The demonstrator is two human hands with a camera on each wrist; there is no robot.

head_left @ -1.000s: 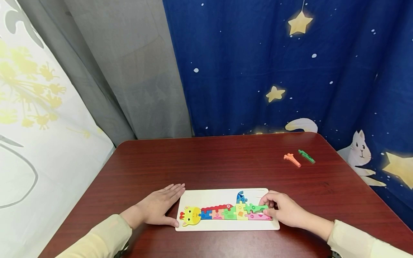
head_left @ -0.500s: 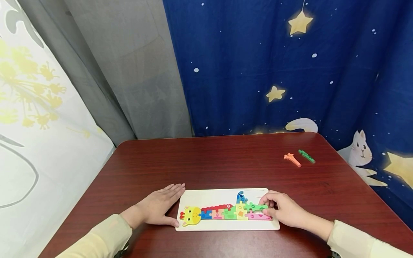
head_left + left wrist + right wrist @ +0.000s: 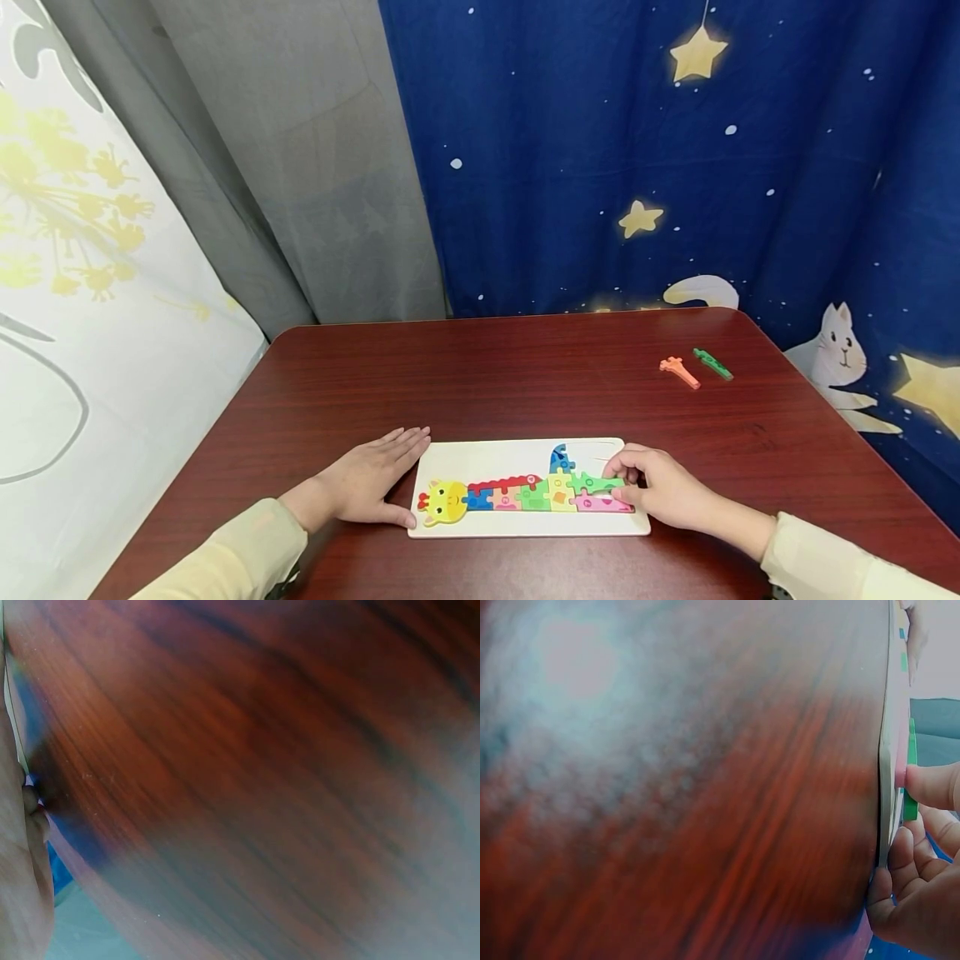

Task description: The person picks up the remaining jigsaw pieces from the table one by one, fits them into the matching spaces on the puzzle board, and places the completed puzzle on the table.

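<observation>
A giraffe jigsaw with several coloured pieces lies on a pale wooden board (image 3: 495,527) near the front of the table. Its yellow head piece (image 3: 446,503) is at the left end, and a blue piece (image 3: 560,460) sticks up at the upper right. My right hand (image 3: 660,487) pinches a green puzzle piece (image 3: 594,483) between thumb and fingers, above the pink piece (image 3: 600,504). In the right wrist view the green piece (image 3: 911,802) stands raised over the board. My left hand (image 3: 367,479) lies spread at the board's left edge, its thumb touching the corner.
An orange puzzle piece (image 3: 680,372) and a dark green puzzle piece (image 3: 712,364) lie at the back right of the brown table (image 3: 465,375). Behind the table hang a grey curtain (image 3: 322,167) and a blue star-print curtain (image 3: 555,167).
</observation>
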